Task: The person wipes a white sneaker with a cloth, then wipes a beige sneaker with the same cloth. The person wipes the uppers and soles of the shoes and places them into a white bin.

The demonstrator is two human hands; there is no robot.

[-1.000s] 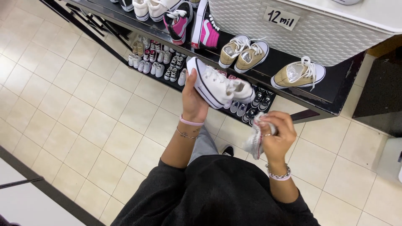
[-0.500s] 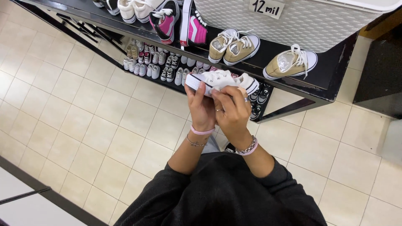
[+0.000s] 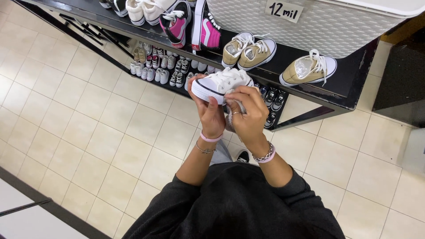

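Tilted since half a second ago, the white canvas sneaker (image 3: 220,84) now shows its rubber toe cap — my left hand (image 3: 208,110) clasps it from below, my right hand (image 3: 246,110) presses a crumpled cloth (image 3: 231,118) against its side. I hold it before the black shelf edge (image 3: 310,95), open tiled floor (image 3: 88,115) to the left.

Dark charcoal top, sleeves pushed up to the elbows. The left hand (image 3: 209,110) wears a pink band and thin chain bracelet; the right hand (image 3: 248,116) likewise (chunkier chain), plus finger rings.
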